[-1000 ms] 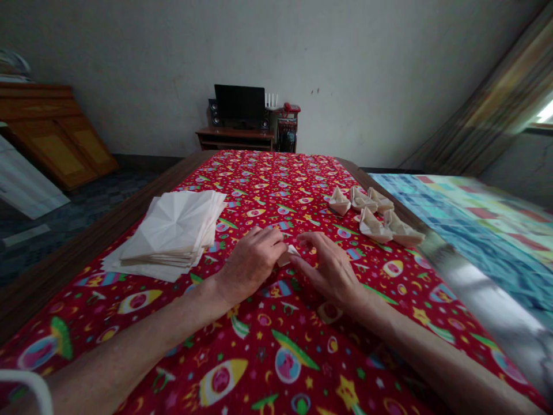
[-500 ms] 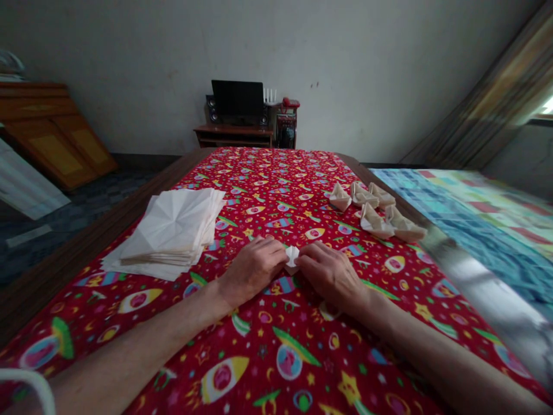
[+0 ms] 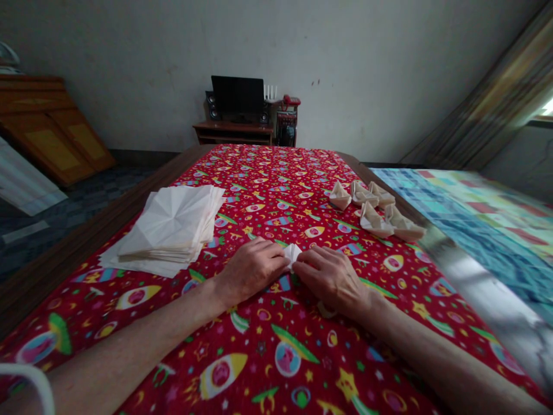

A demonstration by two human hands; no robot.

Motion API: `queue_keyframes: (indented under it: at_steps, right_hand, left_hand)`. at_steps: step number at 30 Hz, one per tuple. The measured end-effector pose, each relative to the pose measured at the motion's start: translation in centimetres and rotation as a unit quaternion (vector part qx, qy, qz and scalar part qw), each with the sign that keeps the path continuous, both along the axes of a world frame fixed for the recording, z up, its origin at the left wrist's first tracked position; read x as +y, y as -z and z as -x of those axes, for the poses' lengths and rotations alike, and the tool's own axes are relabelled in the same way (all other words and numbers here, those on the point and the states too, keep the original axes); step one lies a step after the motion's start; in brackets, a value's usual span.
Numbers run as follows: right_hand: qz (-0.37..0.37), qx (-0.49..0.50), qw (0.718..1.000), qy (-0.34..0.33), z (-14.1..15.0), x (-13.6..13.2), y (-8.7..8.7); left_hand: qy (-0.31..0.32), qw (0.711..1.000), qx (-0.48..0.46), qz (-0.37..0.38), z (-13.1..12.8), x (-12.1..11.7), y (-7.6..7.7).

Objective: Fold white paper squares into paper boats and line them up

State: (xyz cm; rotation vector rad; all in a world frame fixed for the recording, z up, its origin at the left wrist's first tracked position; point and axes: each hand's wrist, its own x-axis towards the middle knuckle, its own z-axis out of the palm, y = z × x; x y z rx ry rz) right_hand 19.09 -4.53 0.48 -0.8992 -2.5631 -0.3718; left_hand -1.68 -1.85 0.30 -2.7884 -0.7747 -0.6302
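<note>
Between my two hands a small piece of folded white paper (image 3: pixel 292 252) rests on the red patterned cloth (image 3: pixel 259 340), with a peaked top showing. My left hand (image 3: pixel 254 266) grips its left side, thumb and fingers pressed together. From the right, my right hand (image 3: pixel 329 278) pinches the other side. Most of the paper is hidden behind my fingers. Left of my hands lies a stack of creased white paper sheets (image 3: pixel 173 222). Several folded paper boats (image 3: pixel 375 220) stand together to the right, beyond my right hand.
A brown wooden table edge (image 3: pixel 99 230) runs along the left. To the right is a bed (image 3: pixel 470 213) with a checked cover. A monitor (image 3: pixel 237 98) stands against the far wall, and a white curved object (image 3: pixel 34 374) shows at the lower left.
The folded paper's visible top has changed from a rounded, fanned shape to a pointed peak. Both hands stay in nearly the same place, still holding its sides.
</note>
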Motion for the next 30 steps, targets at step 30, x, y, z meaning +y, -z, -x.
queue_keyframes:
  at_steps: [30]
  right_hand:
    - [0.102,0.099,0.986,0.083,-0.9,1.0,1.5]
  left_hand:
    - [-0.032,0.991,-0.079,0.104,-0.2,0.5,1.0]
